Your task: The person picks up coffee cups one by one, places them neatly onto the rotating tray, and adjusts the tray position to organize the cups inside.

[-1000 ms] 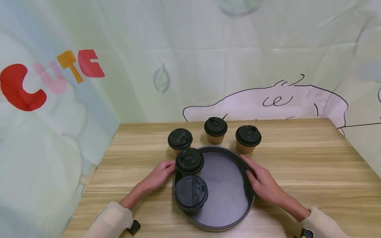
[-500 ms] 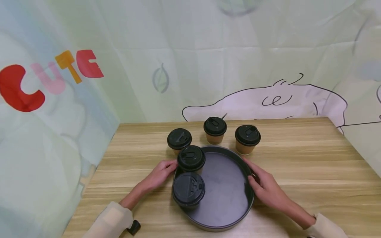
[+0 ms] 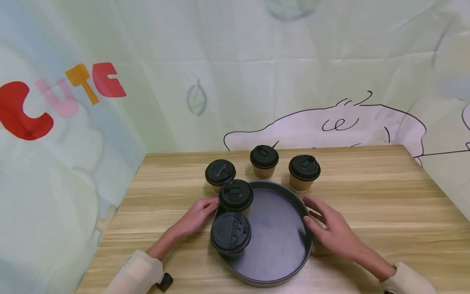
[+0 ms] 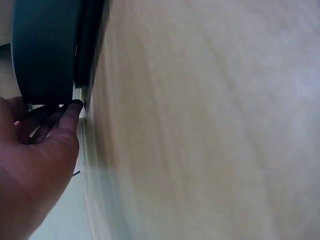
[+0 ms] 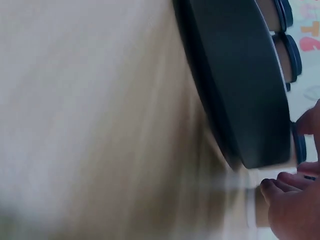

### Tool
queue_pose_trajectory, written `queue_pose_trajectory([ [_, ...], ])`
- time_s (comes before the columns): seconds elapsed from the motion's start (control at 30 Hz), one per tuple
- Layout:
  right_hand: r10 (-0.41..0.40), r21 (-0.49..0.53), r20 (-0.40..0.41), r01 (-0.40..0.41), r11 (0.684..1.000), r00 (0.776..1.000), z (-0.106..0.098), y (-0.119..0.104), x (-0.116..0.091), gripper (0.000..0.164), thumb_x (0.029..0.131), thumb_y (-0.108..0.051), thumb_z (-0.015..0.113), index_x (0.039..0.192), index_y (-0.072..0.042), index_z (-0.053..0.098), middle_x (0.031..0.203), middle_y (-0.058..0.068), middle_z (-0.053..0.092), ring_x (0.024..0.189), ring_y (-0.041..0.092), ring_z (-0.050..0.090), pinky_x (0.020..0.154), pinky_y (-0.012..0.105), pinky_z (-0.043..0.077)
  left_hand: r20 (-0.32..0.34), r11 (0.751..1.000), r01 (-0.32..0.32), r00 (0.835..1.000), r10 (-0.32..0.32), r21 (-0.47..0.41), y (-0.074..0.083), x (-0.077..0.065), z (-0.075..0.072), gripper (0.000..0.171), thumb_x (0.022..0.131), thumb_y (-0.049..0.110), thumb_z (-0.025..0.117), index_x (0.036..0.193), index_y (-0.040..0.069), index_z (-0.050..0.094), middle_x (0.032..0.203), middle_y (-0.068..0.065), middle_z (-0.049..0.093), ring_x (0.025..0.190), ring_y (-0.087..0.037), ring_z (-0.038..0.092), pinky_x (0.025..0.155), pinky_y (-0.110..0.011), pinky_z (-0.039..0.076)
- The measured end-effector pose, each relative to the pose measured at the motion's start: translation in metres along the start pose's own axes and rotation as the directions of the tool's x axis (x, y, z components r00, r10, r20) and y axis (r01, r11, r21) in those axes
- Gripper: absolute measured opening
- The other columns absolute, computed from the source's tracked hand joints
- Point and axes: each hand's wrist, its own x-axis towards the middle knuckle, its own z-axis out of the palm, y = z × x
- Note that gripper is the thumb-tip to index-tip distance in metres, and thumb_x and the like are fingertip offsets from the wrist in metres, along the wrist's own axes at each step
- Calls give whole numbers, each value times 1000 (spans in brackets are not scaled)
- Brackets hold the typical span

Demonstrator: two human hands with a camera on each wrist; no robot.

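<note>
A round dark baking pan (image 3: 273,245) rests on the table in the head view. Two paper cups with black lids stand inside it at the left: a farther cup (image 3: 236,194) and a nearer cup (image 3: 230,232). My left hand (image 3: 196,214) holds the pan's left wall; in the left wrist view that hand (image 4: 42,145) has its thumb and fingertips at the wall, partly hidden by it. Beside the pan's right rim is my right hand (image 3: 332,230), thumb and fingers spread. The right wrist view shows the right hand's fingers (image 5: 285,185) apart from the pan wall (image 5: 245,85).
Behind the pan stand three more lidded paper cups: one at left (image 3: 220,173), one in the middle (image 3: 264,161) and one at right (image 3: 304,172). The wooden table (image 3: 385,196) extends to both sides. A printed curtain (image 3: 165,81) hangs behind it.
My right hand has loosened from the pan's rim and shifted slightly right, its fingers spreading. The nearer cup in the pan has slid a little left. My left hand stays at the rim.
</note>
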Motion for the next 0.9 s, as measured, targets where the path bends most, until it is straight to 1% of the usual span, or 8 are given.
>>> queue_pose_trajectory([
  [0.13,-26,-77,-47,23,997,999,-15,-1,6,55,99,-6,69,148,6,47,148,24,53,134,42,52,107,25,43,6,1000,-1,1000,1,-10,1,0,1,31,111,13,44,86,7,61,95,-2,58,93,-17,52,81,-27,39],
  [0.23,-27,-139,-65,18,990,998,-27,-2,12,61,98,-12,73,151,1,46,152,19,51,137,39,49,109,15,36,11,1000,3,1000,-3,-23,0,1,2,32,111,13,43,82,9,56,86,-1,51,87,-17,51,78,-27,38],
  [0.33,-20,-184,-76,6,983,997,-37,-4,20,69,95,-18,78,154,-5,44,156,13,48,140,35,46,110,13,32,15,1000,2,1000,-2,-25,0,1,2,33,111,13,43,81,9,53,81,0,45,83,-18,49,75,-27,37],
  [0.43,-44,-190,-98,25,982,994,-46,-4,29,76,91,-16,82,156,-7,43,157,11,46,142,27,44,112,14,30,15,1000,4,1000,-4,-19,0,1,2,33,111,13,43,80,9,53,80,-1,44,81,-20,48,74,-27,37],
  [0.53,-78,-174,-121,56,983,990,-53,-2,39,82,86,-12,85,157,-11,43,157,9,46,143,23,41,114,18,31,14,1000,6,1000,-6,-15,0,0,2,33,111,13,42,80,9,52,79,-1,44,80,-20,48,74,-27,37],
  [0.6,-88,-161,-126,67,985,988,-57,1,45,87,84,-10,87,158,-14,41,158,9,45,145,24,39,116,26,33,13,1000,6,1000,-6,-13,0,0,2,32,111,13,42,81,9,52,79,-1,44,80,-20,48,73,-27,37],
  [0.77,-68,-128,-127,52,990,990,-63,15,59,92,83,-10,88,160,-17,38,160,10,41,146,34,37,116,48,33,10,1000,-3,1000,3,-1,0,0,2,32,111,12,41,82,10,53,79,1,43,81,-19,48,74,-27,37],
  [0.9,-32,-48,-132,26,999,991,-62,30,69,91,84,-8,87,160,-16,37,161,10,39,148,35,34,117,54,30,8,1000,-9,1000,9,-5,1,-1,2,32,112,13,41,82,10,53,79,2,42,81,-18,48,74,-27,37],
])
